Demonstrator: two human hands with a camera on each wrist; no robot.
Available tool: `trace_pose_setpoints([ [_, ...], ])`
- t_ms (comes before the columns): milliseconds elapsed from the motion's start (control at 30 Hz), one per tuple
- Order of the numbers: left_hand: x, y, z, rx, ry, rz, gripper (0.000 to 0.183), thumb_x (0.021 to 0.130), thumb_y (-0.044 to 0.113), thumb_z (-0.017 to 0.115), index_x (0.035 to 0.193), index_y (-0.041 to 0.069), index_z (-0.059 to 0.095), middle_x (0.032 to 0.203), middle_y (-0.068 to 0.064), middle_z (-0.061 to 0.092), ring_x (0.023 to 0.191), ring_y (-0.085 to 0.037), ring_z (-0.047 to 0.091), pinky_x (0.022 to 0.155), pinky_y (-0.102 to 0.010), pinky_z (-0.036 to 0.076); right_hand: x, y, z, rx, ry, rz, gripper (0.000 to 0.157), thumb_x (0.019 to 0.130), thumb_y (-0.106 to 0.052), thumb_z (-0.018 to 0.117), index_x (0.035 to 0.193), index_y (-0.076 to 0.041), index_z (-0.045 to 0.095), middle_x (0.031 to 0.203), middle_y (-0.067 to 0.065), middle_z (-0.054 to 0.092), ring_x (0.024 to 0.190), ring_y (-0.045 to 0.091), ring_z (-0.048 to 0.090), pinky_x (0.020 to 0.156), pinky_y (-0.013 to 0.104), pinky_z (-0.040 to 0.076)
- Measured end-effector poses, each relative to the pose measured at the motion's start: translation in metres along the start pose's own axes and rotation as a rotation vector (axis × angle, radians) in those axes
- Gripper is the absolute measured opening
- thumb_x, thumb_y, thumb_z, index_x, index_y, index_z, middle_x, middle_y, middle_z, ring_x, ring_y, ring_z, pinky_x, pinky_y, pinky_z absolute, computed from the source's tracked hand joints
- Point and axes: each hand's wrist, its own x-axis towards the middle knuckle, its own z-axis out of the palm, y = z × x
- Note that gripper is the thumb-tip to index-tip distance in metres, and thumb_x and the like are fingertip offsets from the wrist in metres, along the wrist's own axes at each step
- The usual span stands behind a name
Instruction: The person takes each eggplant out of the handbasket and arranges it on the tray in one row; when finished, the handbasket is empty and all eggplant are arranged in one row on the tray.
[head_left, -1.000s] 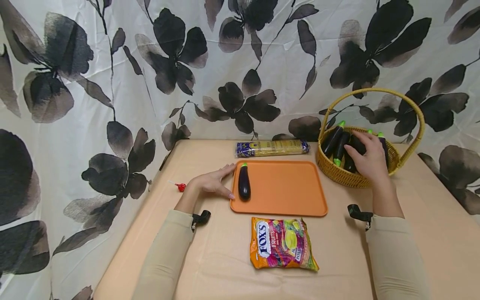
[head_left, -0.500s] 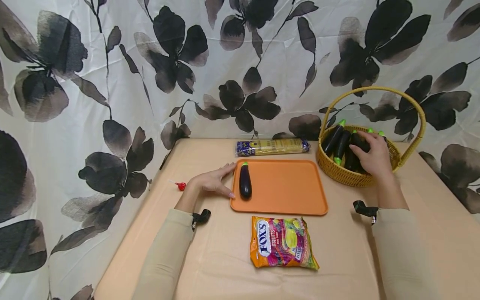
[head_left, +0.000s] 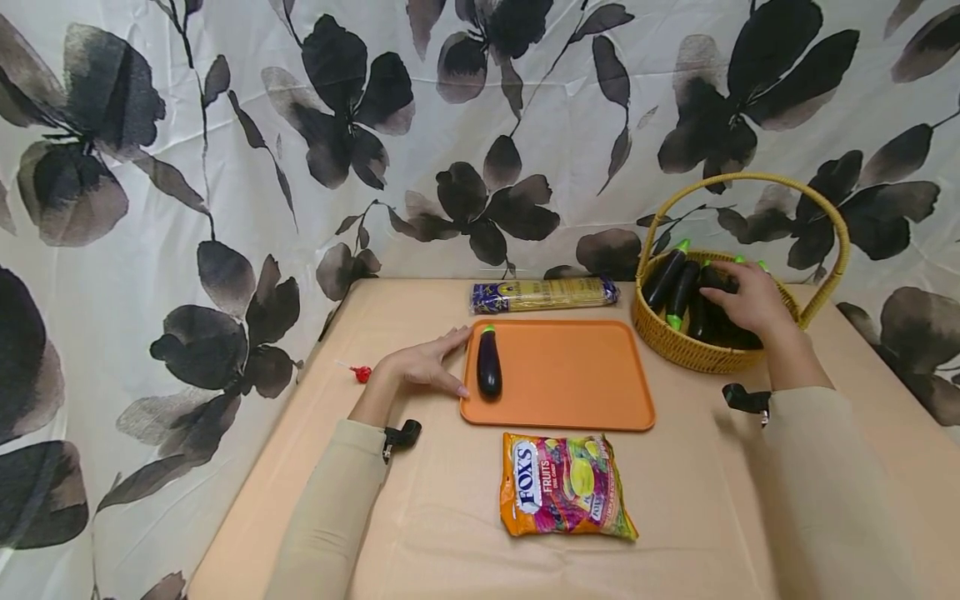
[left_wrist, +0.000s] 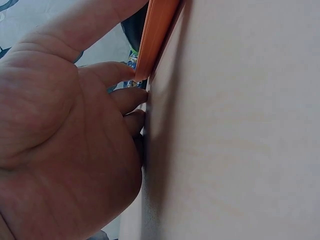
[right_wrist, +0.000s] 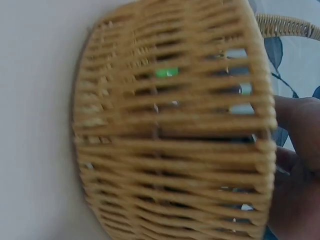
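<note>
In the head view my left hand (head_left: 423,367) rests by the left edge of the orange tray (head_left: 570,375), thumb and fingers spread and touching its rim. On the tray's left side lies one dark purple eggplant (head_left: 489,364) with a green stem end. At the right, my right hand (head_left: 753,300) reaches into the yellow wicker basket (head_left: 693,357) and holds an eggplant (head_left: 718,280) between thumb and fingers. Several more eggplants (head_left: 665,279) lie around it in the basket. The right wrist view shows mostly the basket's woven side (right_wrist: 175,125), which hides the fingertips.
Behind the tray lies a packet of spaghetti (head_left: 543,296). A bag of fruit candy (head_left: 566,486) is in front of it. A red lollipop (head_left: 362,374) lies left of my left hand. The basket's tall handle (head_left: 750,177) arches above the right hand. A floral curtain stands behind.
My right hand and forearm have shifted a little to the right within the basket, and the eggplant under the fingers has moved slightly. The left hand and tray stay put.
</note>
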Motion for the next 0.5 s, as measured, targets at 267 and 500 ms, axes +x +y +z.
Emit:
trace_pose_setpoints([
  [267,-0.001,0.002,-0.001,-0.011,-0.002,-0.014,0.132,0.068,0.050,0.096,0.169,0.032,0.012,0.177,0.004,0.000,0.164,-0.021,-0.005,0.132,-0.053,0.002,0.010,0.004,-0.011,-0.014,-0.140,-0.004,0.052,0.111,-0.026,0.049,0.150,0.009,0.045,0.137,0.041,0.049,0.112,0.054,0.053,0.091,0.068,0.045],
  [500,0.001,0.001,-0.002,-0.002,-0.004,-0.005,0.132,0.069,0.050,0.096,0.169,0.032,0.012,0.177,0.004,0.000,0.164,-0.022,-0.005,0.132,-0.054,0.002,0.010,0.007,-0.013,0.024,-0.195,0.069,0.047,0.112,-0.020,0.046,0.149,0.007,0.046,0.149,0.041,0.040,0.132,0.059,0.041,0.108,0.073,0.035],
])
